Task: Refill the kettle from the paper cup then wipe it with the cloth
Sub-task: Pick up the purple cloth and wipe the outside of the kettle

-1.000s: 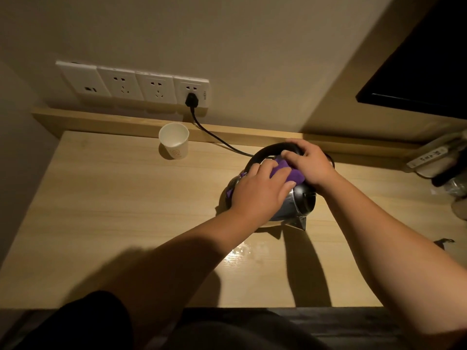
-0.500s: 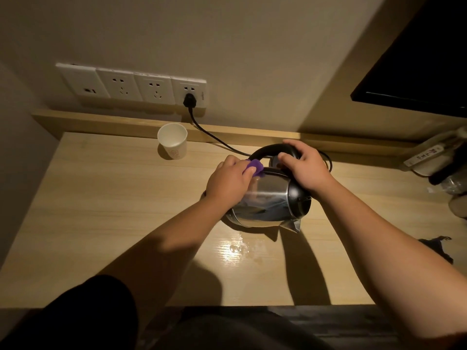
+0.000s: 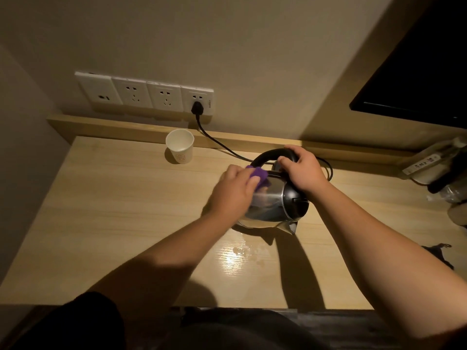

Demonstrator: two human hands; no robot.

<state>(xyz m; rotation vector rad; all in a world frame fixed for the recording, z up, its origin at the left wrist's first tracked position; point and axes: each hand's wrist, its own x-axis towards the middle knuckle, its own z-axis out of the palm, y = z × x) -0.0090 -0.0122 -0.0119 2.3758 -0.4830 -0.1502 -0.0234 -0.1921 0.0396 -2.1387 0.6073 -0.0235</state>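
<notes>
Against the back ledge on the left, the paper cup [image 3: 180, 150] stands upright on the wooden counter [image 3: 106, 213], well apart from our hands. Our left hand [image 3: 233, 192] presses the purple cloth [image 3: 81, 174] onto the kettle's [image 3: 271, 205] steel side. Our right hand [image 3: 302, 171] is clenched around its black handle [image 3: 267, 155]. Near the kettle's spout, small water drops [image 3: 241, 251] glisten.

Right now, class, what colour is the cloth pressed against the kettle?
Purple; the cloth shows best in the head view, under the left hand.
</notes>
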